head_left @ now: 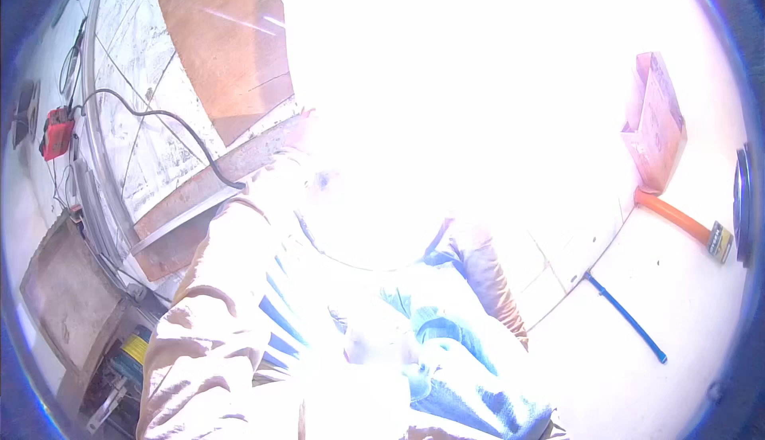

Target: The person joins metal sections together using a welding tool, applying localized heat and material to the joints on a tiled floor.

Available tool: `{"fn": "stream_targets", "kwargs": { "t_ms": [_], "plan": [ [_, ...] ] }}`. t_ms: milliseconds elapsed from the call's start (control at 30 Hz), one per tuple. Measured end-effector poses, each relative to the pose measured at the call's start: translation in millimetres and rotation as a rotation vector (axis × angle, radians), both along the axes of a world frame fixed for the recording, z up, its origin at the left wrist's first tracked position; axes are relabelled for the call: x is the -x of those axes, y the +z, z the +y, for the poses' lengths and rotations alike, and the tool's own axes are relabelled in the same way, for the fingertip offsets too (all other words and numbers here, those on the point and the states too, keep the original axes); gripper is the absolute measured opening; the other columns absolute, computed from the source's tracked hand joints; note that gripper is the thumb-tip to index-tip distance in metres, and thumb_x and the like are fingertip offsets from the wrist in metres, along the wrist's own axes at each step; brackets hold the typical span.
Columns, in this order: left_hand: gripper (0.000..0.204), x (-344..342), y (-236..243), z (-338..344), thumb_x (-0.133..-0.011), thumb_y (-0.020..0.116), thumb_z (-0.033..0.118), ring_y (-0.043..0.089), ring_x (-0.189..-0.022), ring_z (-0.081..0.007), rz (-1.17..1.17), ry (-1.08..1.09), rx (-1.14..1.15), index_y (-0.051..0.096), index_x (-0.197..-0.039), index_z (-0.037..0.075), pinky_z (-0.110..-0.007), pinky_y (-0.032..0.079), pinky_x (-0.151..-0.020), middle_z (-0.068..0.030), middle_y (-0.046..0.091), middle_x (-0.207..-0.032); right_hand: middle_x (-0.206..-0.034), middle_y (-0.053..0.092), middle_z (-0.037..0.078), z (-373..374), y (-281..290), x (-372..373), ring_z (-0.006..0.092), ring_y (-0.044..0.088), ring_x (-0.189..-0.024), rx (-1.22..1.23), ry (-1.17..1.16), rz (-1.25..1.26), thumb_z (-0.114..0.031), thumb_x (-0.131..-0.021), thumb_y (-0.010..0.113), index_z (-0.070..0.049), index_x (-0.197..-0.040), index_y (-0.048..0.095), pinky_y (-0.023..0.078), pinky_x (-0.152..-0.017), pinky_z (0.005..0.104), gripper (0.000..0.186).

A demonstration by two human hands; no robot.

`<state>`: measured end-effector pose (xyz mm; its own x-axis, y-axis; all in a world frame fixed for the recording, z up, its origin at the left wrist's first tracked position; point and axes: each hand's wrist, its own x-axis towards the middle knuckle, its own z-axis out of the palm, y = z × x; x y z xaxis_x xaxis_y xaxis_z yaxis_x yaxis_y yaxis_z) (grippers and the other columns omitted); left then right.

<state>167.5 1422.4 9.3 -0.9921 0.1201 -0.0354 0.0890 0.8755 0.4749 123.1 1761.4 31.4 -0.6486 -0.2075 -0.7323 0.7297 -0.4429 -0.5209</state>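
A white glare fills the middle and top, and both my hands are lost in it. My left sleeve, pale and loose, reaches up from the lower left into the brightness. Close to its far end, a black cable runs to the edge of the glare. Beside that sleeve lies a long angled metal bar. A tan, wrinkled piece of clothing shows right of the middle; I cannot tell whether it is my sleeve or a trouser leg. Blue denim shows below. What either hand holds is hidden.
A brown sheet lies at the upper left, near a red object with cables. Lower left are a grey-brown panel and a yellow-banded object. At right are a pinkish box-like packet, an orange handle and a blue rod.
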Motion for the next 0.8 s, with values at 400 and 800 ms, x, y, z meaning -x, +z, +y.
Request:
{"fn": "stream_targets", "kwargs": {
  "t_ms": [400, 800],
  "plan": [
    [0.041, -1.1, 0.9, 1.9, -0.086, 0.077, 0.044, 0.060, -0.110, -0.0314, -0.099, 0.027, 0.075, 0.068, -0.094, 0.005, -0.049, 0.039, -0.110, -0.0120, 0.066, -0.103, -0.074, 0.055, 0.002, -12.4, 23.7, -1.2, 0.0081, 0.052, -0.047, -0.500, 0.491, 0.385, -0.025, -0.105, 0.063, -0.007, -0.108, 0.054, 0.042, -0.038, 0.0267, 0.020],
    [0.039, 0.0, 0.1, -0.9, -0.083, 0.080, 0.039, 0.059, -0.100, -0.0327, -0.016, -0.003, 0.021, 0.063, -0.089, 0.005, -0.046, 0.043, -0.101, -0.0122, 0.062, -0.094, -0.072, 0.055, 0.003, -19.9, 17.9, 5.2, 0.0086, 0.052, -0.045, -0.587, 0.542, 0.363, -0.027, -0.104, 0.064, -0.007, -0.108, 0.055, 0.041, -0.035, 0.0269, 0.022]
  ]
}}
